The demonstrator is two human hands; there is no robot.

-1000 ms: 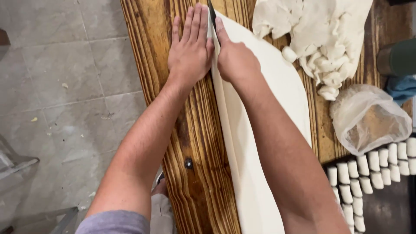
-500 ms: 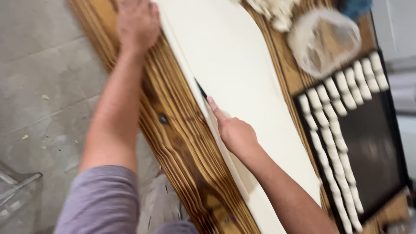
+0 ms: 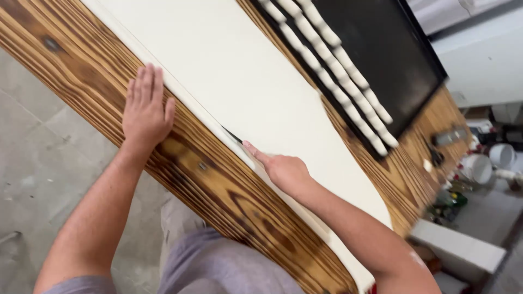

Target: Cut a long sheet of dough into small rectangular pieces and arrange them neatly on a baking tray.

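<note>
A long sheet of pale dough [image 3: 234, 71] lies along a dark-grained wooden table [image 3: 218, 190]. My left hand [image 3: 146, 109] rests flat, fingers together, on the wood beside the dough's near edge. My right hand [image 3: 280, 169] holds a knife with a thin dark blade [image 3: 233, 135], its forefinger stretched along the back of the blade. The blade sits in the dough close to the near edge, with a narrow strip of dough [image 3: 180, 92] between it and the wood.
A black tray [image 3: 381, 49] with two rows of small white dough pieces [image 3: 332, 65] lies beyond the sheet. At the far right stand white tubs [image 3: 479, 166], bottles and clutter. Grey tiled floor [image 3: 32, 136] is to the left.
The view has swung along the table. My right hand has drawn the knife down the dough's near edge, and my left hand has followed, staying flat on the wood.
</note>
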